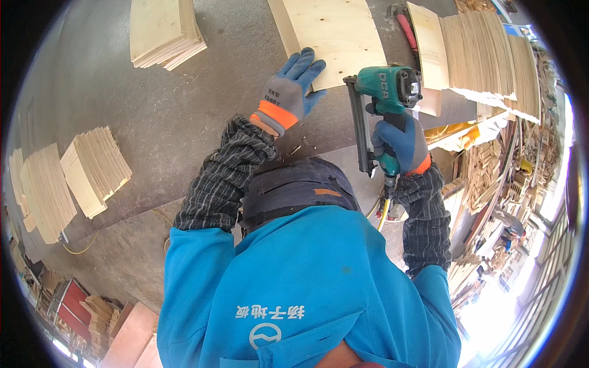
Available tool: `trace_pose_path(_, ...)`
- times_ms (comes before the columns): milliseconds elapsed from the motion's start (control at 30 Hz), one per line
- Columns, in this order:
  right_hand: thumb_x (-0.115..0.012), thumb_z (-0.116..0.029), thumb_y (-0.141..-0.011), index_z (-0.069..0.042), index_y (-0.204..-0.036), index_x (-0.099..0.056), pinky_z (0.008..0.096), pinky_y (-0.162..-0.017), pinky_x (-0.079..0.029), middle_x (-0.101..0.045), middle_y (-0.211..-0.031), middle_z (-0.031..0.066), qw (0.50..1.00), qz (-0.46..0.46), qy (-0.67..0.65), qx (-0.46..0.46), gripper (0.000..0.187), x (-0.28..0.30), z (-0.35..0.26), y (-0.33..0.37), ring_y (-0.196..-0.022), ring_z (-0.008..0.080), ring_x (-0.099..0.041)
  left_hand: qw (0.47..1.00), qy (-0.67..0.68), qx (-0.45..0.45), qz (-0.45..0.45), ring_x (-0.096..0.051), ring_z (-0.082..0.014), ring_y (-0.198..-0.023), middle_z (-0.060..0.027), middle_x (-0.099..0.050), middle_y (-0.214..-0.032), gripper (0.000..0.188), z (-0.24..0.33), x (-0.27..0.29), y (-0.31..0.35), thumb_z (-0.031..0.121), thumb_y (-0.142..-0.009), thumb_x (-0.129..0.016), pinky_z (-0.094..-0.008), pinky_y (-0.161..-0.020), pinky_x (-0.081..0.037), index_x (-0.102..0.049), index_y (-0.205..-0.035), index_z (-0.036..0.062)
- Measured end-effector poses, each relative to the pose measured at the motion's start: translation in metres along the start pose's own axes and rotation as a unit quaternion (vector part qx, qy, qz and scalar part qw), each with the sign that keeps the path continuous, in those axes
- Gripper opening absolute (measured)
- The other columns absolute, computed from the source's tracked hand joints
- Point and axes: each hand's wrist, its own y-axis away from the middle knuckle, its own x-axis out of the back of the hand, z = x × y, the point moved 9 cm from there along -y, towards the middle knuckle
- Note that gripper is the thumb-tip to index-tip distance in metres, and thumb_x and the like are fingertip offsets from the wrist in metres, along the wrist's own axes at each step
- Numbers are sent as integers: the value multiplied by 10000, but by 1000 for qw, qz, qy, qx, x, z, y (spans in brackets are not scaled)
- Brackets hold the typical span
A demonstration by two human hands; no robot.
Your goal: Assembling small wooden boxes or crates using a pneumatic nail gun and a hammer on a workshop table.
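My right hand [402,141], in a blue and grey glove with an orange cuff, is wrapped round the grip of a teal pneumatic staple gun [374,83]. The gun's long dark magazine points back toward me, and its nose is by the near edge of a pale plywood panel [337,37]. A yellow air hose [384,214] runs from the base of the grip. My left hand [289,89], gloved alike, lies with outstretched fingers on the panel's near left corner. Its thumb sits along the near edge.
Thin wood sheets [164,30] are stacked at the far left of the dark worktable [184,104]. More stacks [95,168] stand at left and a large stack [478,55] at right. A red-handled tool [407,32] lies beside the panel. Small scraps [300,147] lie near my waist.
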Motion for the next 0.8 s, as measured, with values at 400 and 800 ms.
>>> trace_pose_path(400,-639,-158,-921,58,-1290,-671,289,-522,-465,-629,-729,51,1000,19,-9,19,429,20,5,-8,-557,128,-585,1000,2,-12,10,-630,-419,-1345,-188,-645,-1470,551,5,3,-4,253,-850,-879,-505,-1108,-559,-691,-1352,125)
trace_pose_path(800,-651,-135,-923,48,-1303,-674,281,-535,-474,-631,-731,60,999,28,-41,14,422,45,10,-3,-568,136,-591,1000,-1,3,-12,-581,-392,-1412,-192,-611,-1513,594,3,0,-2,252,-848,-883,-474,-1162,-525,-689,-1392,110)
